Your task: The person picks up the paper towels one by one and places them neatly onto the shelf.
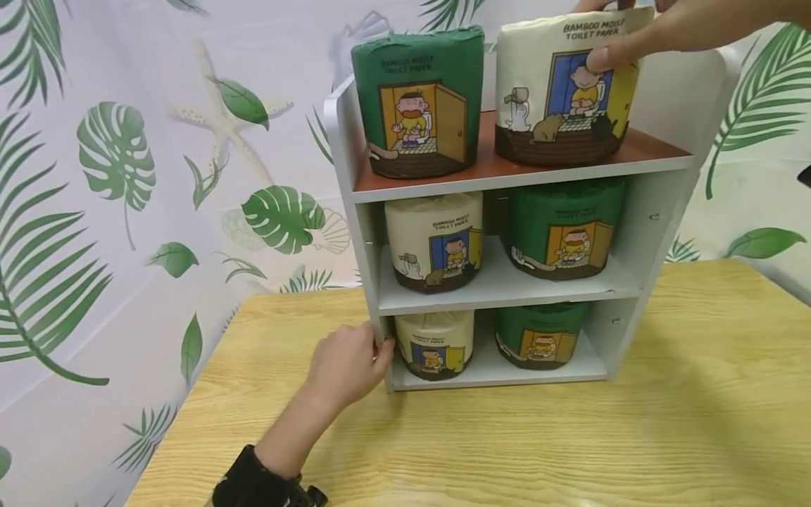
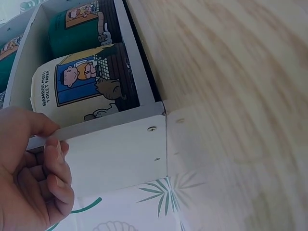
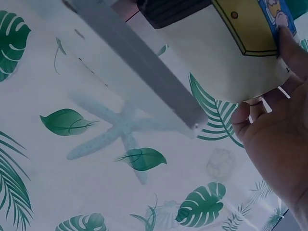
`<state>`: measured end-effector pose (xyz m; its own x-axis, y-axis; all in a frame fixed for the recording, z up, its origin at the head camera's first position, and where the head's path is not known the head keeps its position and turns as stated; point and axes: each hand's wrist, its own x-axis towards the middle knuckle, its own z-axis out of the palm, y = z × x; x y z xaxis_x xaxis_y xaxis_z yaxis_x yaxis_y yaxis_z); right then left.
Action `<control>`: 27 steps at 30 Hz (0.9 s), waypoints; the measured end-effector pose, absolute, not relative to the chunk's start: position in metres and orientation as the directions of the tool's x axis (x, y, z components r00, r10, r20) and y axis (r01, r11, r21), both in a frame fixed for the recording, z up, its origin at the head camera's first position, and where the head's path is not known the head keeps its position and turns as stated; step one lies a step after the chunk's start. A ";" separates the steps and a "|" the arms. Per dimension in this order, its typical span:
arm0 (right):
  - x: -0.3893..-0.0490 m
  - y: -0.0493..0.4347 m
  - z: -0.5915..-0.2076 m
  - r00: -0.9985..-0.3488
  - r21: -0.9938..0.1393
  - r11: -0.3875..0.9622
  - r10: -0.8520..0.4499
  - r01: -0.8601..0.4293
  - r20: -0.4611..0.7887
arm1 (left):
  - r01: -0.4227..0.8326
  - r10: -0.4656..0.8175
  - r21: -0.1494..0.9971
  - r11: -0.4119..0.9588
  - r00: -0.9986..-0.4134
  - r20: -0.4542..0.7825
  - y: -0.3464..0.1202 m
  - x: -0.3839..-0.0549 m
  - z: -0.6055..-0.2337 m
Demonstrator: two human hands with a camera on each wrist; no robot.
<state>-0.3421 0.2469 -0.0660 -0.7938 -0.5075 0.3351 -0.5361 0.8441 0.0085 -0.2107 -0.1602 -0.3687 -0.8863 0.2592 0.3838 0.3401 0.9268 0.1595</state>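
A white three-tier shelf unit (image 1: 659, 204) with a reddish top board stands on the table, holding paper-wrapped toilet rolls. My right hand (image 1: 690, 28) grips a cream toilet roll (image 1: 529, 77) at the top right, thumb on its printed front and other fingers behind. In the right wrist view that hand (image 3: 274, 139) is around the cream roll (image 3: 207, 62). Down at the lower left, my left hand (image 1: 345, 362) pinches the front edge of the unit's side panel, beside a cream roll (image 1: 437, 338) on the bottom tier. The left wrist view shows its thumb and curled fingers at that edge.
A green roll (image 1: 418, 105) stands at the top left. The middle tier has a cream roll (image 1: 412, 232) and a green roll (image 1: 529, 218); another green roll (image 1: 510, 331) is at the bottom right. Behind the wooden table (image 1: 507, 443) hangs a leaf-patterned backdrop (image 1: 158, 225).
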 end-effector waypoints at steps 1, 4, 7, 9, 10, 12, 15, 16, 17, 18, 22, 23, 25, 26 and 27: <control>-0.341 0.245 -0.068 -0.786 -0.001 0.840 -0.507 -0.542 0.355 | 0.339 0.259 0.160 0.927 -0.888 0.381 -0.160 -0.211 -0.368; -0.322 0.231 -0.072 -0.736 0.010 0.815 -0.528 -0.579 0.423 | 0.337 0.258 0.163 0.927 -0.890 0.375 -0.160 -0.212 -0.367; -0.299 0.217 -0.074 -0.667 0.087 0.782 -0.579 -0.618 0.470 | 0.340 0.259 0.166 0.925 -0.889 0.379 -0.160 -0.214 -0.367; -0.286 0.210 -0.078 -0.619 0.156 0.771 -0.599 -0.618 0.508 | 0.343 0.261 0.168 0.924 -0.888 0.378 -0.161 -0.215 -0.368; -0.281 0.207 -0.081 -0.600 0.192 0.769 -0.606 -0.609 0.522 | 0.341 0.260 0.169 0.925 -0.890 0.374 -0.161 -0.214 -0.368; -0.274 0.205 -0.089 -0.572 0.247 0.770 -0.612 -0.588 0.547 | 0.339 0.259 0.178 0.924 -0.895 0.363 -0.163 -0.213 -0.370; -0.264 0.210 -0.104 -0.521 0.279 0.775 -0.600 -0.567 0.608 | 0.341 0.265 0.188 0.921 -0.902 0.341 -0.166 -0.209 -0.373; -0.260 0.214 -0.110 -0.493 0.283 0.776 -0.591 -0.563 0.639 | 0.343 0.269 0.190 0.920 -0.905 0.330 -0.168 -0.207 -0.374; -0.255 0.218 -0.117 -0.468 0.282 0.780 -0.577 -0.559 0.670 | 0.346 0.276 0.190 0.919 -0.907 0.318 -0.169 -0.205 -0.374; -0.250 0.224 -0.125 -0.422 0.290 0.780 -0.564 -0.555 0.709 | 0.353 0.287 0.185 0.917 -0.907 0.307 -0.171 -0.203 -0.374; -0.230 0.245 -0.165 -0.229 0.302 0.757 -0.507 -0.579 0.831 | 0.402 0.354 0.140 0.905 -0.893 0.279 -0.176 -0.198 -0.368; -0.226 0.249 -0.177 -0.189 0.305 0.752 -0.492 -0.584 0.850 | 0.420 0.371 0.129 0.898 -0.883 0.287 -0.178 -0.198 -0.366; -0.222 0.256 -0.200 -0.108 0.311 0.736 -0.460 -0.601 0.881 | 0.455 0.401 0.103 0.885 -0.855 0.328 -0.180 -0.195 -0.359; -0.220 0.258 -0.210 -0.075 0.323 0.735 -0.452 -0.597 0.889 | 0.473 0.414 0.092 0.876 -0.837 0.359 -0.181 -0.194 -0.355; -0.220 0.260 -0.220 -0.040 0.332 0.735 -0.438 -0.590 0.898 | 0.489 0.422 0.084 0.868 -0.817 0.393 -0.182 -0.192 -0.352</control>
<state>-0.2197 0.2601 -0.2201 -0.0398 -0.4379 0.8981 -0.5905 0.7354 0.3324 -0.1921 -0.1821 -0.3522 -0.8170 0.4217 0.3933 0.4887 0.8684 0.0842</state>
